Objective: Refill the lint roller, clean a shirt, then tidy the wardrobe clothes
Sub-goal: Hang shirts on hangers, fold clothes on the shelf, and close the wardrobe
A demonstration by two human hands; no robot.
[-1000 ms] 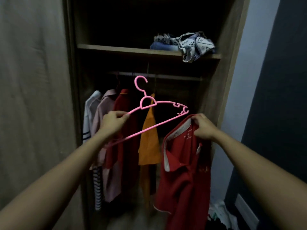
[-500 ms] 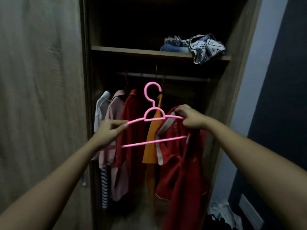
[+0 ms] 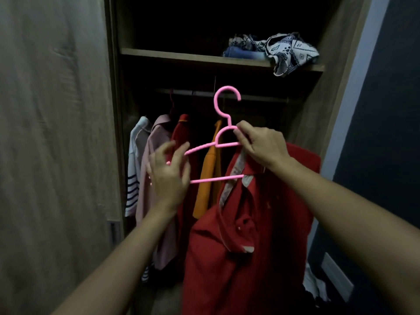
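A pink plastic hanger (image 3: 215, 179) is held upright in front of the open wardrobe. My right hand (image 3: 263, 147) pinches it at the loop below the hook. A red polo shirt (image 3: 250, 235) with a pale collar hangs over the hanger's right arm, which it hides, and droops to the bottom of the view. My left hand (image 3: 168, 176) is at the hanger's left end with its fingers spread and blurred, and does not grip the hanger.
On the rail (image 3: 256, 98) behind hang a white striped shirt (image 3: 134, 169), a pink shirt (image 3: 154, 160), a red one (image 3: 181, 133) and an orange one (image 3: 208, 178). Folded clothes (image 3: 277, 50) lie on the shelf (image 3: 181, 56). The wardrobe door (image 3: 56, 144) stands at the left.
My right hand has moved from the shirt's collar to the hanger's neck and lifted it. The shirt now lies over the hanger's right arm. My left hand has loosened from the left end.
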